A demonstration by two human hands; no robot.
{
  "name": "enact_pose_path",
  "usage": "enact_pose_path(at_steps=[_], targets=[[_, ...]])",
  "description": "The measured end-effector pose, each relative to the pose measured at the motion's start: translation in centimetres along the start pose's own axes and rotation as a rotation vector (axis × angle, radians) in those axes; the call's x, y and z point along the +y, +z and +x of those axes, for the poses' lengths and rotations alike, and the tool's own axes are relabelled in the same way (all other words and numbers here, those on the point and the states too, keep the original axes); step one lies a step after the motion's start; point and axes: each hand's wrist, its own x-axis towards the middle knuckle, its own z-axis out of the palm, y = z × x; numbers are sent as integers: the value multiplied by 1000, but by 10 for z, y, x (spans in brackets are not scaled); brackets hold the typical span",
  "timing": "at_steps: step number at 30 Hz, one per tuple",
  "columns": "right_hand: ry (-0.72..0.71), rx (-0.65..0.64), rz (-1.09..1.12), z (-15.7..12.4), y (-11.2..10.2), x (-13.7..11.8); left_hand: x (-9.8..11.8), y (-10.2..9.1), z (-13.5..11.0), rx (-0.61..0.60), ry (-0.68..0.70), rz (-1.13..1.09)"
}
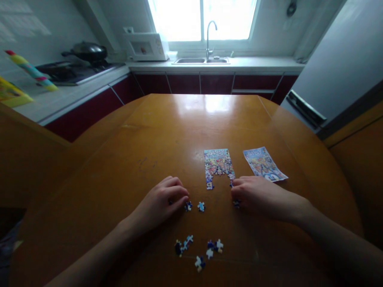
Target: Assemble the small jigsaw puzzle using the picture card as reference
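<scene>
A partly assembled jigsaw puzzle (219, 161) lies flat on the wooden table, with a gap in its lower middle. My right hand (249, 195) is closed at its lower right corner, the fingertips pinched on a puzzle piece there; another piece (236, 203) shows just beneath that hand. Resting on the table to the left, my left hand (167, 197) has its fingers curled and thumb tip near the index finger; what it holds, if anything, is hidden. A dark-and-white piece (188, 206) lies by its thumb, and a light blue piece (201, 206) sits just right of that.
Several loose pieces (210, 253) lie nearer the table's front, with another small group (184, 244) to their left. A printed picture sheet (265, 163) is right of the puzzle. Beyond the table (167, 127) are a counter with a sink (191, 61), a microwave (146, 46) and a stove pan (89, 52).
</scene>
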Motion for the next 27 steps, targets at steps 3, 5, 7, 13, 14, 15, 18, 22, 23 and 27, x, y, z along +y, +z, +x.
enact_pose_path(at_steps=[3,5,7,13,14,15,18,22,23,27], targets=[[-5,-54,-10,2,1,0,0,0,0,1,10,3],[0,-75,-8,2,1,-1,-1,0,0,2,17,3],[-2,-81,-1,2,1,-1,-2,1,0,2,15,1],[-28,-93,37,4,4,-2,-2,2,0,-2,3,-20],[-26,-102,38,5,5,-1,-2,2,0,1,4,-23],[-22,-109,38,5,5,-1,-1,2,0,4,2,-26],[-6,-122,40,5,4,-1,0,1,1,17,-2,-34],[-9,-77,60,1,4,-2,1,2,1,45,21,-50],[-13,-55,70,0,5,-3,1,2,1,48,22,-51],[-17,17,162,0,5,-5,0,3,1,44,19,-53]])
